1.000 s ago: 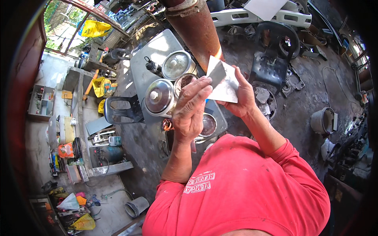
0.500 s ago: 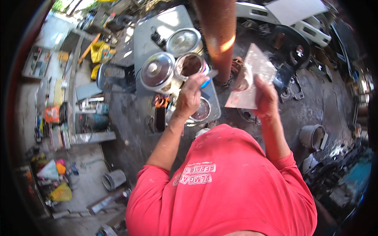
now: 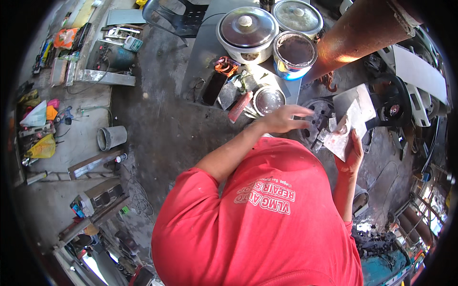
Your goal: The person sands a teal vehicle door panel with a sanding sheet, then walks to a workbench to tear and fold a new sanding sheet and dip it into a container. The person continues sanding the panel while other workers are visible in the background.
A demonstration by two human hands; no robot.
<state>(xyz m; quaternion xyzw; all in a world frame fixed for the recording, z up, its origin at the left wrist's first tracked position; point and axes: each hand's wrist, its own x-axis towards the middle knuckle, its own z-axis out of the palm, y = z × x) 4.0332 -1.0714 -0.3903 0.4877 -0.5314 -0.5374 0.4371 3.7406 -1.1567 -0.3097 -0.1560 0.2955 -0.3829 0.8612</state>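
My right hand (image 3: 350, 156) grips the lower edge of a flat, pale mixing board (image 3: 365, 106) with a pinkish-grey smear of paste (image 3: 341, 129) on it. Just left of the board is my left hand (image 3: 285, 119), its fingers stretched out and apart, with nothing plainly held in them. Small dark and grey pieces by the board's left edge are too unclear to name. Beyond my left hand, a round tin (image 3: 269, 101) and a red tube (image 3: 240, 107) lie at the table's near edge. Behind them stands an uncovered blue-sided can (image 3: 294, 52) with brownish-grey contents.
Two lidded pots (image 3: 248, 29) (image 3: 296, 18) stand on the grey table (image 3: 202, 59), near a dark phone-like slab (image 3: 214, 88) and an orange clamp-like object (image 3: 226, 66). A thick rusty post (image 3: 358, 35) rises at the right. A grey bucket (image 3: 112, 137) sits on the left floor.
My left hand has come away from the blue can toward the board; the thin blade it held no longer shows in it. The board is lower and turned. My view has swung round.
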